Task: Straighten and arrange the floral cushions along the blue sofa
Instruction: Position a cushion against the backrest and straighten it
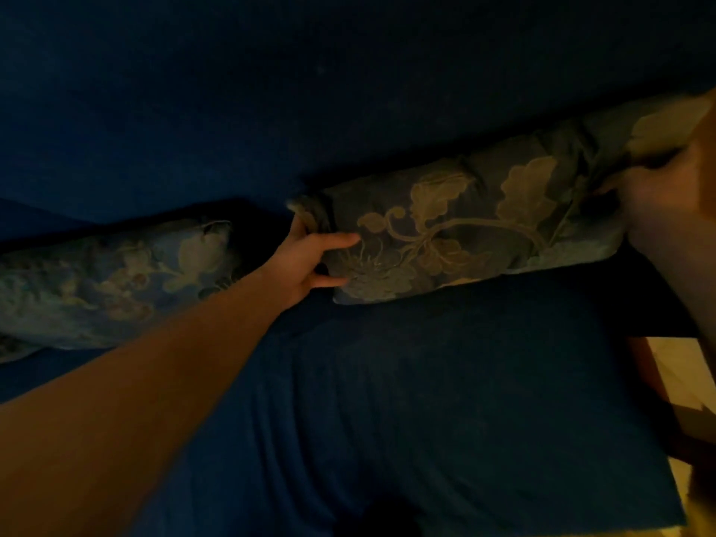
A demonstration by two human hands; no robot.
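Cushion [465,230], dark fabric with pale leaf print, leans against the sofa [348,91] back. Left hand [306,257] pinches its left end; right hand [666,211], blurred, grips its right end. Second cushion [108,281] lies left, apart. Seat in front is bare.

Two cushions [465,226] [108,281] on sofa [426,401]

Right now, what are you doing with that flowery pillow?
A person is tidying a dark blue sofa. Both hands hold one floral cushion by its ends: the left hand grips the left end, and the right hand pinches the right end. The cushion sits tilted against the sofa back. A second floral cushion lies to the left, untouched, with a gap between the two.
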